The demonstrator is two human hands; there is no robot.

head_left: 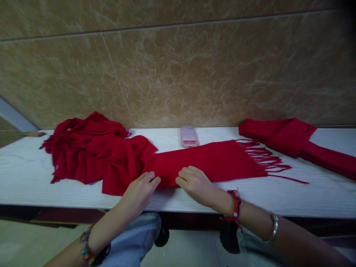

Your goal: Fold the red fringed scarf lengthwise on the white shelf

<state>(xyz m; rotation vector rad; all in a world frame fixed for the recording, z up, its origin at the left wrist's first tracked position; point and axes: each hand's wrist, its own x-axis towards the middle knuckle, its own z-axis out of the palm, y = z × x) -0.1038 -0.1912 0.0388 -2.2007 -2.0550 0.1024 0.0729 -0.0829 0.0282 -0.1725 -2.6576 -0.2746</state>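
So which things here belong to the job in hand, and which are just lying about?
In the job:
left hand, right hand
fringed red scarf, at their fingers
crumpled red cloth, probably

Apparently just lying about:
phone, seemingly
folded red cloth

I saw the red scarf (211, 159) lying lengthwise on the white worktop (278, 196), its right part flat and smooth, with fringe strands splayed loosely at that end and one trailing further right. Leftward it ran into a rumpled, heaped mass of the same red cloth; I couldn't tell whether that was all one piece.
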